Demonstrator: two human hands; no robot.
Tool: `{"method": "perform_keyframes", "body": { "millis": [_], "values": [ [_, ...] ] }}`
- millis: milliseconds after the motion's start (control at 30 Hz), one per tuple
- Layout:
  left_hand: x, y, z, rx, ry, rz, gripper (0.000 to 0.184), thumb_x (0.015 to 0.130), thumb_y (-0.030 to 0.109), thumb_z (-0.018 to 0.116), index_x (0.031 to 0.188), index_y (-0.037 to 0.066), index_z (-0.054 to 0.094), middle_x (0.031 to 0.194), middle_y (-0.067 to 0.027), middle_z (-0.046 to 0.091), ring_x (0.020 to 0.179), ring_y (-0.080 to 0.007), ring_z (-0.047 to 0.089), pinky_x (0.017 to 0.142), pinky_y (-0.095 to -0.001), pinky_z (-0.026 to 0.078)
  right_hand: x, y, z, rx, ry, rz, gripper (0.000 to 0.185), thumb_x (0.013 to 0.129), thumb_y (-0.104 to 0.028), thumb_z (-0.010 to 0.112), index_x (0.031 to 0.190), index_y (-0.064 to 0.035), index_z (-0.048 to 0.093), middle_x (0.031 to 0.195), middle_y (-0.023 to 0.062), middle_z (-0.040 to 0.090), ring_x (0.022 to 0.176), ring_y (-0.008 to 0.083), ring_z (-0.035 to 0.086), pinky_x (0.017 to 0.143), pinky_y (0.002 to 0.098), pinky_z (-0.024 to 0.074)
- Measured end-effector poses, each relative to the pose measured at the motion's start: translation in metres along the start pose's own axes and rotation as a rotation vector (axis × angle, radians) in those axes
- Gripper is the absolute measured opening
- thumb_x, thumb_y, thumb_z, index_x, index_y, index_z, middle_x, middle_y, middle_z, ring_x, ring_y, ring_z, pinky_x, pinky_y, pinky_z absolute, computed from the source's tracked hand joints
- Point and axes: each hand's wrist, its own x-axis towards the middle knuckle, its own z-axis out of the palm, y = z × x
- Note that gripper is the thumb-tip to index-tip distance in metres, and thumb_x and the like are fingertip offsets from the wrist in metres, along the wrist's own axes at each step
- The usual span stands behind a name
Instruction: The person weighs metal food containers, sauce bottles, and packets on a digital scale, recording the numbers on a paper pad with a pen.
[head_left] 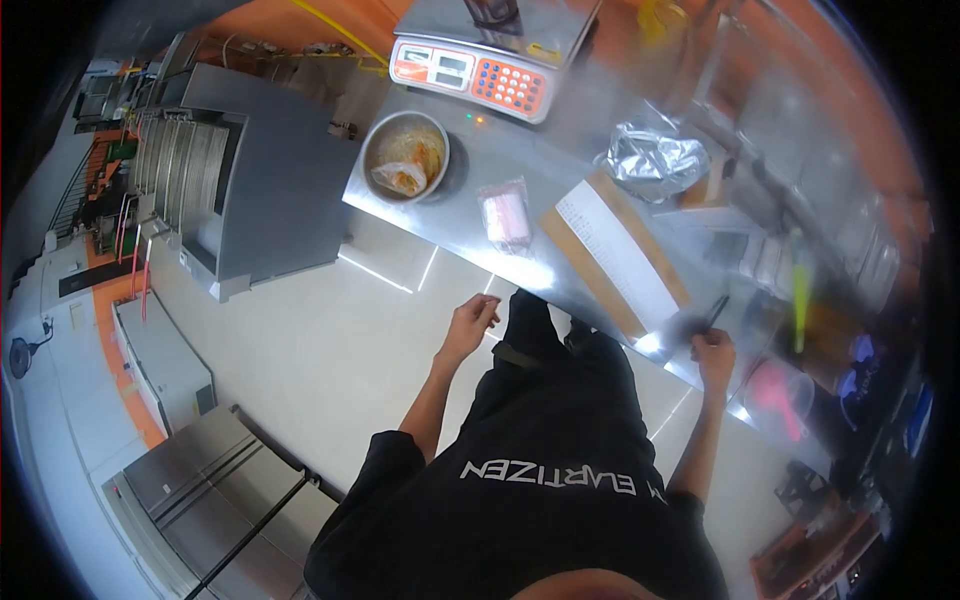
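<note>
The right hand (713, 348) was at the table's (470, 225) near edge, its grip pinched around a dark, slim, pen-like item (718, 312). The item stuck out beyond the fingertips, away from the body, just to the right of a long printed sheet (617, 258) on a brown board (598, 282). The left hand (474, 324) hung off the table's edge, over the floor (330, 350), well apart from the item; its fingers were curled, but whether they pressed together I cannot tell. A pink packet (507, 217) in clear plastic lay between the sheet and a metal bowl (406, 157) with food, and crumpled foil (655, 160) sat beyond the sheet.
</note>
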Motion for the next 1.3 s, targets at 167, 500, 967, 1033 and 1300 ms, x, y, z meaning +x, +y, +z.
{"method": "perform_keyframes", "body": {
  "millis": [167,500,967,1033,1300],
  "values": [
    [-0.005,0.047,0.086,0.079,0.109,0.486,0.018,0.096,0.016,0.07,0.107,0.002,0.07,0.093,-0.0125,0.07,0.088,-0.0217,0.068,0.079,-0.0345,0.053,-0.009,0.045,-0.008,0.565,-0.251,-0.161,0.021,0.089,-0.007,0.064,0.106,0.0062,0.061,0.09,0.0139,0.07,0.074,0.0239,0.072,0.07,0.0337,0.0593],
    [0.082,0.061,0.17,0.567,0.302,0.953,0.061,0.081,0.042,0.08,0.129,0.008,0.061,0.142,-0.0115,0.055,0.137,-0.0412,0.04,0.116,-0.0574,0.027,-0.043,0.046,0.028,0.85,-0.436,-0.504,0.021,0.083,0.008,0.065,0.088,-0.0049,0.05,0.103,0.0089,0.062,0.092,0.0174,0.062,0.081,0.0314,0.0532],
    [0.08,0.065,0.167,0.736,0.428,0.846,0.075,0.074,0.035,0.084,0.135,0.005,0.053,0.143,-0.0219,0.048,0.136,-0.0465,0.04,0.115,-0.0581,0.03,0.019,-0.026,0.078,0.612,-0.314,-0.892,0.021,0.081,0.011,0.072,0.097,-0.0006,0.066,0.107,0.0091,0.068,0.104,0.0186,0.068,0.097,0.0344,0.0561],
    [0.081,0.066,0.166,0.691,0.418,0.832,0.076,0.074,0.035,0.085,0.135,0.004,0.053,0.143,-0.022,0.049,0.135,-0.0458,0.041,0.115,-0.0572,0.031,0.028,-0.036,0.088,0.572,-0.331,-0.904,0.021,0.08,0.011,0.072,0.097,-0.0008,0.066,0.106,0.0094,0.068,0.105,0.0194,0.069,0.097,0.0348,0.0568],
    [0.085,0.064,0.166,0.726,0.419,0.851,0.068,0.073,0.03,0.085,0.128,0.003,0.057,0.136,-0.0221,0.052,0.133,-0.0446,0.044,0.114,-0.0563,0.033,0.067,-0.057,0.116,0.509,-0.398,-1.088,0.025,0.082,0.015,0.068,0.102,0.0015,0.064,0.106,0.0115,0.066,0.094,0.0172,0.068,0.079,0.0259,0.0552]
  ]
}}
